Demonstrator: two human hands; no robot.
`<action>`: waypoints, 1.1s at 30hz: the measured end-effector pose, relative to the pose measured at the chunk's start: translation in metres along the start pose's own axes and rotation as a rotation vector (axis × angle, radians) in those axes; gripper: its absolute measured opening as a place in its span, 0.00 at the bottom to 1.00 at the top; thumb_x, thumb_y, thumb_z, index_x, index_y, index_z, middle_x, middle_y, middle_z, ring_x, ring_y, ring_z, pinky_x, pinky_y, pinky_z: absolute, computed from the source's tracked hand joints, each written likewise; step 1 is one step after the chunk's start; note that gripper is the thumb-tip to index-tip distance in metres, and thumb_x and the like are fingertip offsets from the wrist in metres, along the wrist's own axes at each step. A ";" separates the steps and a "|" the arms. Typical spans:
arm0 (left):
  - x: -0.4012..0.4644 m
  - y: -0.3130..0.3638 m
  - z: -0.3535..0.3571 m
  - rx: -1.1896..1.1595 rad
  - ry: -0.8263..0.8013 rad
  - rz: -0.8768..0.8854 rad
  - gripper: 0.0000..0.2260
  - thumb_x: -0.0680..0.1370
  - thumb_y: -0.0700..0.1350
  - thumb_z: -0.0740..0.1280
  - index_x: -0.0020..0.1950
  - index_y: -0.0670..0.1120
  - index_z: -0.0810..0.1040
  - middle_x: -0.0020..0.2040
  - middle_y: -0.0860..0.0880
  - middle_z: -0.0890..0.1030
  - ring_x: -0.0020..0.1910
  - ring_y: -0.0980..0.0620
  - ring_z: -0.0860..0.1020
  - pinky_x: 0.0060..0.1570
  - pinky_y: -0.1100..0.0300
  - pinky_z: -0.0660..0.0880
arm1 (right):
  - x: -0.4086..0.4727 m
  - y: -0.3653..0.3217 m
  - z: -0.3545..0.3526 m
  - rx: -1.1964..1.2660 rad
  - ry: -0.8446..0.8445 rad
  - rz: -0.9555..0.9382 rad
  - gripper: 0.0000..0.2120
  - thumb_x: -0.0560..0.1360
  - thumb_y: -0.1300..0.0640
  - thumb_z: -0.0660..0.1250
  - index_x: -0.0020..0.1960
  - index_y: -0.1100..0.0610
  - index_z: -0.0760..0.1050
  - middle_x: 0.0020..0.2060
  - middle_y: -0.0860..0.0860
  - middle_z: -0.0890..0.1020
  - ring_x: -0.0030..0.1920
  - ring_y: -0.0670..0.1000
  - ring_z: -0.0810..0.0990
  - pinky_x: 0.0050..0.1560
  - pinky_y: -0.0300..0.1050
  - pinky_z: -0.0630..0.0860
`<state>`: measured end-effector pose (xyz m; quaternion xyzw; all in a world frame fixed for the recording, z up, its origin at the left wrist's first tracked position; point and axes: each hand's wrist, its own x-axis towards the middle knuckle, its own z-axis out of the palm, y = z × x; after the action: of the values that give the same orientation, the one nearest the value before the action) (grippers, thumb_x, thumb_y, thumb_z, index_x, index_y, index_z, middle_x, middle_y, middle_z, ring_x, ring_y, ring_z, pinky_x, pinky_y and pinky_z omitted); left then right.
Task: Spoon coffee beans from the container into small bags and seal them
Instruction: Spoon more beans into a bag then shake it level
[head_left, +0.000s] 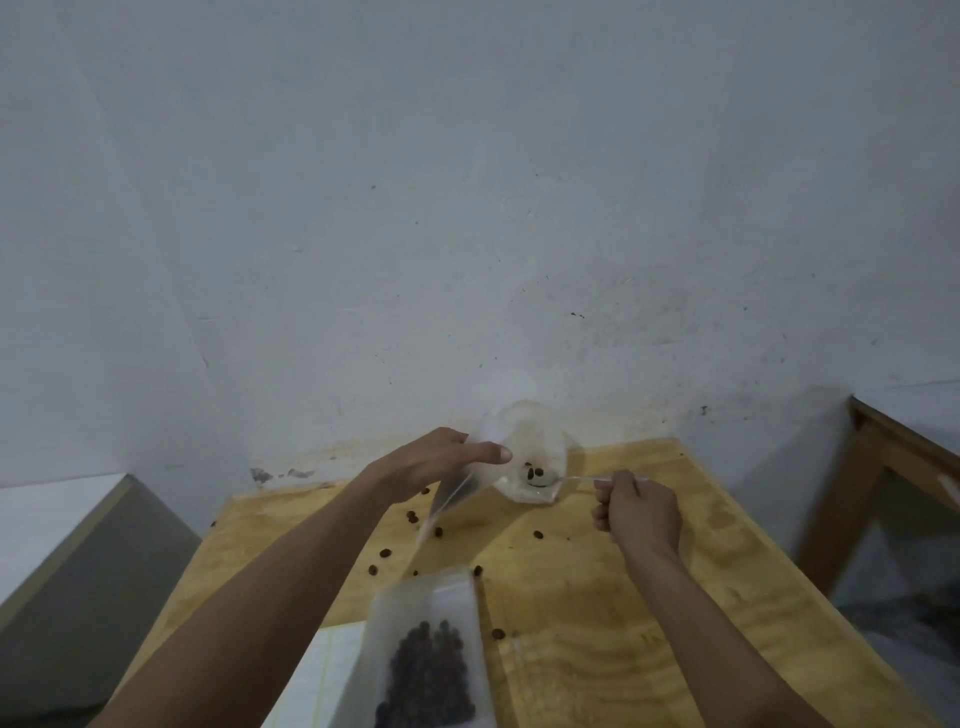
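My left hand pinches the top of a small translucent bag, which hangs down toward the wooden table. My right hand grips the handle of a clear plastic spoon. The spoon's bowl carries a few coffee beans and sits inside a clear plastic container at the table's far edge, right beside the bag's mouth. A filled bag of coffee beans lies near the front of the table.
Several loose beans are scattered over the table between my arms. White sheets or empty bags lie at the front left. A grey wall stands just behind the table. Another wooden table frame stands to the right.
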<state>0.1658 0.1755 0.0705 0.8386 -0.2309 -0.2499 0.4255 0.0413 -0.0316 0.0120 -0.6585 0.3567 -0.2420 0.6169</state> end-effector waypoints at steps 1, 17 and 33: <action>-0.001 -0.003 -0.001 -0.006 0.010 -0.009 0.23 0.75 0.63 0.71 0.63 0.50 0.81 0.64 0.51 0.79 0.64 0.46 0.75 0.66 0.49 0.67 | -0.001 -0.004 -0.003 -0.015 0.002 -0.030 0.18 0.84 0.59 0.59 0.43 0.65 0.82 0.32 0.57 0.83 0.26 0.51 0.79 0.20 0.34 0.70; -0.009 -0.008 0.006 -0.034 -0.029 0.047 0.29 0.67 0.66 0.74 0.62 0.50 0.83 0.60 0.49 0.83 0.60 0.46 0.79 0.67 0.48 0.72 | -0.010 -0.076 -0.002 -0.190 -0.097 -0.561 0.21 0.83 0.56 0.61 0.38 0.62 0.83 0.26 0.51 0.82 0.24 0.49 0.81 0.32 0.50 0.83; -0.004 0.001 0.008 -0.075 -0.033 0.054 0.12 0.74 0.61 0.73 0.51 0.55 0.84 0.56 0.54 0.82 0.59 0.48 0.77 0.66 0.47 0.69 | 0.014 -0.011 0.020 -0.993 -0.207 -1.064 0.14 0.68 0.67 0.77 0.52 0.60 0.83 0.35 0.54 0.82 0.28 0.55 0.80 0.18 0.43 0.70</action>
<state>0.1578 0.1726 0.0677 0.8113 -0.2508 -0.2607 0.4593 0.0669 -0.0294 0.0187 -0.9639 -0.0040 -0.2551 0.0757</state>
